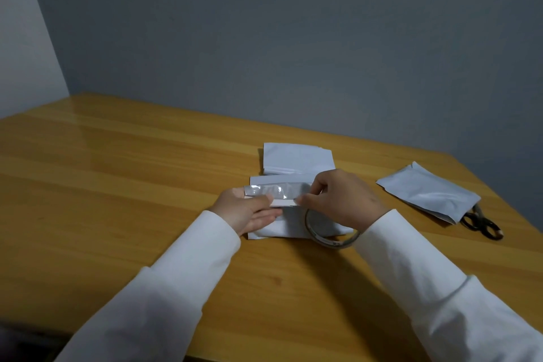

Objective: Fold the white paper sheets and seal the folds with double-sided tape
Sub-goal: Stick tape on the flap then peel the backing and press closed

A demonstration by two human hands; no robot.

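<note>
On the honey-coloured wooden table (117,185), near its middle, we see a white folded paper sheet (289,225) lying flat beneath both hands. Our view shows the left hand (249,212) palm-up and mostly relaxed, its thumb and fingers pinching one end of a clear, shiny strip of double-sided tape (277,192) stretched just above the sheet. The right hand (340,200) has its fingers curled, and its thumb and forefinger pinch the other end of the strip, where a narrow white backing liner (283,202) shows along the strip's near edge. Whether the strip already touches the paper we cannot tell.

Under the right wrist a thin ring-shaped roll of tape (329,239) lies partly on the sheet's near edge and partly on the table. Just beyond the hands, a second white folded paper piece (298,159) sits flat, its near edge touching or nearly touching the sheet being worked. Well apart to the right, a third white folded packet (429,191) lies at an angle, and it covers the blades of a pair of dark-handled scissors (482,225) whose loops stick out at its near corner. Both arms wear long white sleeves (182,279). A plain grey wall (293,38) stands behind the table.
</note>
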